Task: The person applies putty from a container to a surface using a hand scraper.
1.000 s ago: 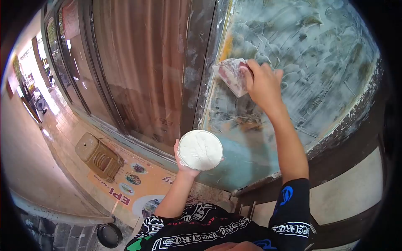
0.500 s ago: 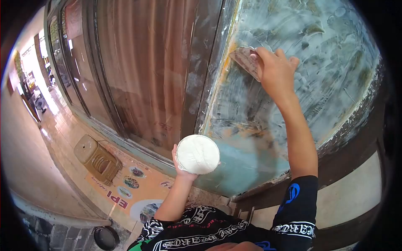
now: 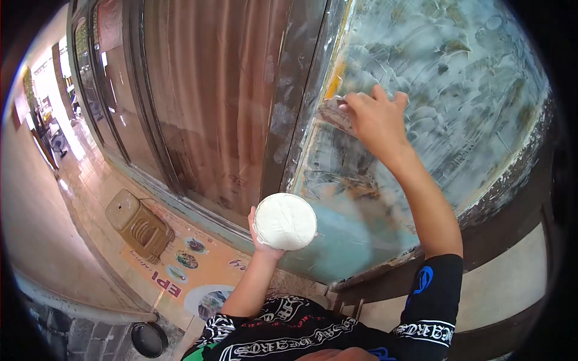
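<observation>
My left hand (image 3: 265,243) is wrapped round a round tub of white paste (image 3: 286,221), held level below the wall. Only its thumb and palm edge show. Up at the wall panel (image 3: 445,114), my right hand (image 3: 376,120) grips a flat, smeared scraper (image 3: 336,114), whose edge rests against the panel's left border. White streaks and darker patches cover the panel. A yellow-orange patch (image 3: 335,82) lies just above the scraper.
Left of the panel is a brown-framed window (image 3: 211,108) with a curtain behind it. A tan plastic stool (image 3: 139,225) stands on an orange printed banner (image 3: 211,271). At the lower left is a dark round pan (image 3: 149,340).
My right hand and the scraper have moved left and down along the panel's edge, showing more of the yellow-orange patch. My left hand and the tub are almost unmoved.
</observation>
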Motion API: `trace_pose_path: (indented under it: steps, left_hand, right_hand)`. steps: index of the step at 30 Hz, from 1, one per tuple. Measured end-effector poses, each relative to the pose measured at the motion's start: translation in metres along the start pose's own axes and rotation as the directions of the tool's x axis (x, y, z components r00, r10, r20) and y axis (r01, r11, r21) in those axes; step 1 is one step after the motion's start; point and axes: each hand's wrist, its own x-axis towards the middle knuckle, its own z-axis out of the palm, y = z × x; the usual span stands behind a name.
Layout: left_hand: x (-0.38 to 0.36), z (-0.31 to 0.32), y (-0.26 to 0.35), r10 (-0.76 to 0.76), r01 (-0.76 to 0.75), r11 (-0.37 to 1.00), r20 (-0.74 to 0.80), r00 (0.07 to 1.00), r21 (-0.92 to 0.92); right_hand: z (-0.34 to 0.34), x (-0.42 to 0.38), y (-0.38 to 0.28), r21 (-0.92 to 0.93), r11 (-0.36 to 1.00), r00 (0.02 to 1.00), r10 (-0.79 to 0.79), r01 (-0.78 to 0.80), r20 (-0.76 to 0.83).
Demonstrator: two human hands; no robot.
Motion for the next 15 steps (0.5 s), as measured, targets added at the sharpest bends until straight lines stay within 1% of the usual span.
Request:
trace_pose_path:
  steps: [2,4,6,7,8,10,11,12,14,15]
  left_hand:
    - [0.003,-0.004,0.0,-0.005,0.005,1.0,0.018,1.0,-0.001]
    - [0.007,-0.018,-0.001,0.031,-0.03,0.999,-0.045,0.999,0.018]
    - [0.004,-0.014,-0.002,0.024,-0.023,0.999,-0.041,0.999,0.029]
    - [0.002,-0.011,-0.002,0.019,-0.018,0.999,-0.032,0.999,0.034]
    - [0.0,-0.007,-0.001,0.023,-0.022,0.999,-0.033,0.999,0.032]
    - [-0.004,0.0,0.0,0.006,-0.006,1.0,0.015,1.0,-0.002]
    - [-0.006,0.0,0.001,0.011,-0.011,1.0,0.014,1.0,-0.006]
    - [-0.007,0.0,0.002,0.01,-0.01,1.0,0.029,1.0,-0.019]
    - [-0.007,-0.001,0.006,0.01,-0.009,1.0,0.045,0.999,-0.026]
    - [-0.005,-0.004,0.006,0.024,-0.023,1.0,0.019,1.0,-0.011]
  right_hand:
    - [0.009,0.011,0.003,-0.17,0.983,0.995,-0.085,0.074,-0.057]
    - [0.001,0.03,0.015,-0.134,0.99,0.997,-0.049,0.04,-0.06]
    - [-0.013,0.043,0.021,-0.121,0.99,0.984,0.045,-0.066,-0.17]
    - [-0.017,0.043,0.018,-0.079,0.995,0.981,0.052,-0.068,-0.188]
    - [-0.016,0.038,0.014,-0.076,0.995,0.981,0.049,-0.065,-0.188]
    - [-0.007,0.022,0.002,0.003,0.999,0.996,-0.031,0.032,-0.08]
    - [0.002,0.013,0.0,-0.012,0.997,0.997,-0.081,0.08,-0.012]
    - [0.007,0.011,0.004,-0.009,0.996,0.996,-0.084,0.084,-0.014]
    - [0.011,0.013,0.015,-0.101,0.993,0.997,-0.071,0.068,-0.03]
    - [0.008,0.018,0.027,-0.1,0.995,0.995,-0.014,0.004,-0.099]
